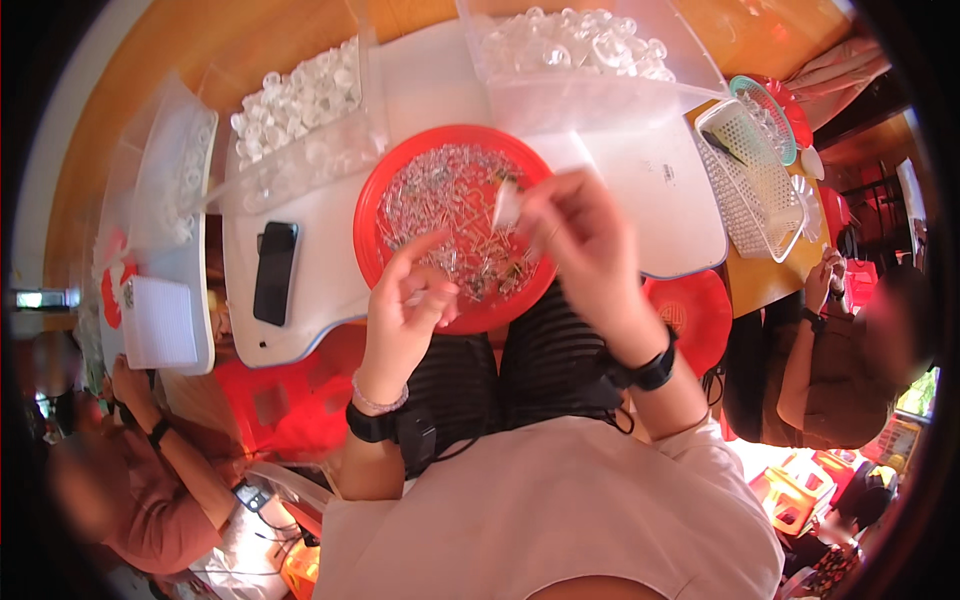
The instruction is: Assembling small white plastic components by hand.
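Note:
A red round tray filled with small clear and metallic pieces lies in front of me, partly over my lap. Above its right side my right hand pinches a small whitish clear piece; the hand is slightly blurred. My left hand hovers over the tray's lower left edge, its index finger stretched out and the other fingers curled toward the thumb. Whatever lies between those curled fingers is too small to make out. Both wrists carry black bands.
Clear bins with round clear parts stand at the back left and back right. A black phone lies on the white tabletop. At right are a white basket and a red stool. People sit on both sides.

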A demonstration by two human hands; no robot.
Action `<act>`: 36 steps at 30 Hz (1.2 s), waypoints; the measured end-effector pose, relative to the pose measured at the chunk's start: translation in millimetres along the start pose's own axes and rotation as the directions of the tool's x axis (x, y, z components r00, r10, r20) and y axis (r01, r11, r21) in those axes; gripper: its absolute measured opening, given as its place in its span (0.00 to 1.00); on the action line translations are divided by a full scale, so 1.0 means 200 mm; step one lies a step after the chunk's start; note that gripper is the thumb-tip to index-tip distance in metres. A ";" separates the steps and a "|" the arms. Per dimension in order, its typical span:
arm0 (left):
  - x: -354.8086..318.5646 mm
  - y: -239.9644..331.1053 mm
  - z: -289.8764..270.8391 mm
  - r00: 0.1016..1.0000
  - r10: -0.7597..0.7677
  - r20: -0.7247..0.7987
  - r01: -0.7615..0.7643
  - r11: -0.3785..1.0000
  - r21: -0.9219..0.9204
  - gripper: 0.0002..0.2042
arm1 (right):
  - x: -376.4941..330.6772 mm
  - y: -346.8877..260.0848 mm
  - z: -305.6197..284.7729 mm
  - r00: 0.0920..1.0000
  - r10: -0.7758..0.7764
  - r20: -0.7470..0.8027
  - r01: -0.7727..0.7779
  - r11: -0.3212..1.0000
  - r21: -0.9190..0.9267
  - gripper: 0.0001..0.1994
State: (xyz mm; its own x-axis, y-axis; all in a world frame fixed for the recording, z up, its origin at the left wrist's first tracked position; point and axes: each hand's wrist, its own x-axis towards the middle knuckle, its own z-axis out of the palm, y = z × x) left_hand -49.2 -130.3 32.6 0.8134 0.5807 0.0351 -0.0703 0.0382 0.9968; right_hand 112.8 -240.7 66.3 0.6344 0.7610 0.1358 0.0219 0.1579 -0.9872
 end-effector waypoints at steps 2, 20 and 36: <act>-0.02 -0.06 -0.07 0.996 -0.052 -0.072 0.047 0.997 -0.061 0.09 | 0.21 -0.05 -0.10 0.924 -0.350 -0.154 0.300 0.914 -0.273 0.02; -0.06 -0.08 -0.10 0.945 -0.326 0.012 0.251 0.703 -0.666 0.11 | 0.32 0.31 0.06 0.821 -0.217 0.528 0.570 0.370 -0.734 0.06; -0.06 -0.08 -0.09 0.995 -0.068 -0.071 0.047 0.963 -0.267 0.09 | 0.38 0.45 0.09 0.853 -0.049 0.520 0.513 0.264 -0.817 0.08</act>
State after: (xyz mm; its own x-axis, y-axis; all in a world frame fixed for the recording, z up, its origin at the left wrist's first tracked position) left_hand -67.6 -122.7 15.7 0.7730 0.6332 -0.0384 -0.1834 0.2810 0.9420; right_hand 148.3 -157.2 -10.8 0.1384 0.9685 0.2072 0.9624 -0.0821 -0.2590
